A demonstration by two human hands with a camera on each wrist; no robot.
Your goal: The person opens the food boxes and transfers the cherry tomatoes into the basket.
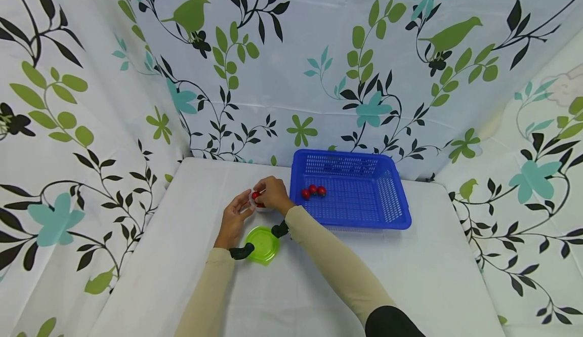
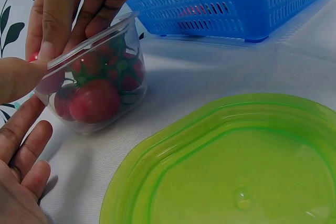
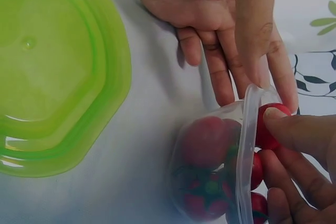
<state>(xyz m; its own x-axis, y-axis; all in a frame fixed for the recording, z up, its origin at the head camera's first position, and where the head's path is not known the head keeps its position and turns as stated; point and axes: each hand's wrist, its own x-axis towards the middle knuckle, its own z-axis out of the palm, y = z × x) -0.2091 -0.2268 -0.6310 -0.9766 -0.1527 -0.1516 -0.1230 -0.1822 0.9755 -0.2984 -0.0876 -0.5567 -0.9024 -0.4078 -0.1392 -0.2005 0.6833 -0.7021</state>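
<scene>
Behind the blue basket you have a curtain printed with leaves and birds; under the basket is the white-covered table. The basket, open-topped with slotted walls, is the largest container in front of you.

Just to the basket's left, your left hand grips the rim of a clear container between thumb and forefinger, its other fingers loosely extended. Your right hand, between that container and the basket, pinches a single tomato at the container's mouth, thumb against fingers.

The green lid lies left of the basket and nearer to you. The clear container, lidless and left of the basket, has several red tomatoes inside, some with green stems; you cannot count them all through the wall. Three loose tomatoes sit together inside the basket, near its left wall.
</scene>
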